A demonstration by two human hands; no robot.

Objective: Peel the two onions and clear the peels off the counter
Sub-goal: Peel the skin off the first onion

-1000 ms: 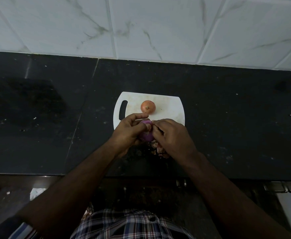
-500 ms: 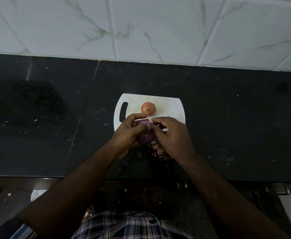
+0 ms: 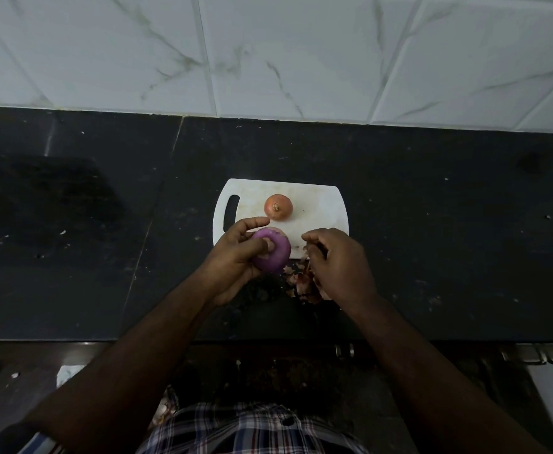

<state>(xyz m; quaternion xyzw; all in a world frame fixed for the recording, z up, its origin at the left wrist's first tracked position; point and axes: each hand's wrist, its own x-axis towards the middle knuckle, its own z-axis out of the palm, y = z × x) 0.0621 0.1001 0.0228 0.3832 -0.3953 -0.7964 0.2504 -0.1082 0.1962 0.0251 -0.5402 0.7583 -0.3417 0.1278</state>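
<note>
While your left hand [image 3: 235,260] grips the peeled purple onion [image 3: 273,255], your right hand [image 3: 337,260] pinches a peel scrap [image 3: 307,253]; no readable writing.

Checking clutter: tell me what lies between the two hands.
In the head view, bare white cutting board and some peels lie between left hand and right hand.

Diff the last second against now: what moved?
The right hand came off the purple onion and moved right, apparently pinching a strip of peel. The left hand kept holding that onion. The brown onion, cutting board and peel pile stayed put.
</note>
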